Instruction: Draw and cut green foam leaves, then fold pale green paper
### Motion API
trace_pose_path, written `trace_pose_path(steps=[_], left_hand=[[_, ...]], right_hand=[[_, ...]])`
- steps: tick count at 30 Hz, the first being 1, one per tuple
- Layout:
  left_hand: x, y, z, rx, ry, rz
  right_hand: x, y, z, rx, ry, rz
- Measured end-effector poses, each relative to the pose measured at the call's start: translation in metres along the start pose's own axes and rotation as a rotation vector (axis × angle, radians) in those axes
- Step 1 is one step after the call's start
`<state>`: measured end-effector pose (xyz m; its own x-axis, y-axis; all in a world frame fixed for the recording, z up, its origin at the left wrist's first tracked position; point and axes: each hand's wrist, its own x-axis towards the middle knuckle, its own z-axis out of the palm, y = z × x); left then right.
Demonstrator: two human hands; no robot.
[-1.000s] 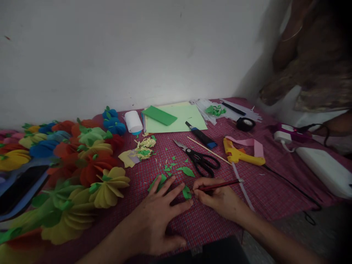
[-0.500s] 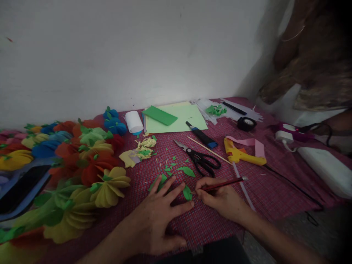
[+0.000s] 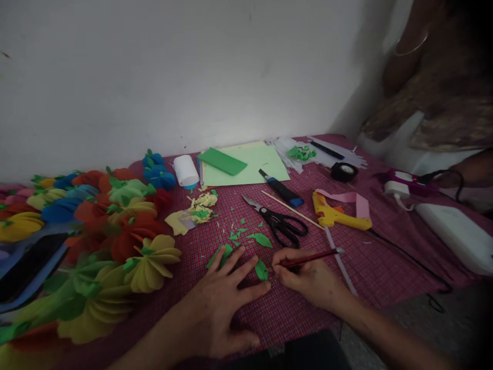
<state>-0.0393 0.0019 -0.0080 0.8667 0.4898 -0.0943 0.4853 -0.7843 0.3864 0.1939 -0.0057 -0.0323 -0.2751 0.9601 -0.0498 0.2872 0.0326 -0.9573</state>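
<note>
My left hand point(image 3: 221, 303) lies flat on the checked cloth with its fingers spread. A green paper leaf point(image 3: 261, 270) sits between its fingertips and my right hand, and another green paper piece point(image 3: 224, 255) is partly hidden under its fingers. My right hand point(image 3: 304, 277) grips a dark red pencil point(image 3: 310, 258), whose point meets the edge of the leaf. A third cut leaf point(image 3: 262, 239) rests beyond the hands, among small green scraps point(image 3: 235, 235). Black-handled scissors point(image 3: 279, 223) lie just past it, blades apart.
Colourful paper pumpkins point(image 3: 127, 221) crowd the left, beside a phone point(image 3: 31, 267). Farther back are paper sheets point(image 3: 265, 159), a cutter point(image 3: 281, 188), a white roll point(image 3: 185, 170) and black tape point(image 3: 344, 171). A yellow glue gun point(image 3: 339, 213) with its cord lies right, near another person's arm point(image 3: 473, 172).
The view has shifted very slightly. Both hands, the pencil and the leaf keep nearly the same places.
</note>
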Motion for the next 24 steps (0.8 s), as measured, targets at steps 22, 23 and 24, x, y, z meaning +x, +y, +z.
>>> trace_pose_path(steps=[22,23,24], left_hand=[[0.0006,0.0014,-0.0016,0.002,0.002,-0.006],[0.0007,0.0016,-0.0015,0.000,0.004,-0.010],[0.0008,0.0019,-0.0015,-0.001,0.002,-0.014]], right_hand=[[-0.0020,-0.0052,-0.0042,0.037,0.086,0.082],[-0.0022,-0.0050,-0.0046,0.042,0.102,0.086],[-0.0023,-0.0046,-0.0045,0.045,0.112,0.077]])
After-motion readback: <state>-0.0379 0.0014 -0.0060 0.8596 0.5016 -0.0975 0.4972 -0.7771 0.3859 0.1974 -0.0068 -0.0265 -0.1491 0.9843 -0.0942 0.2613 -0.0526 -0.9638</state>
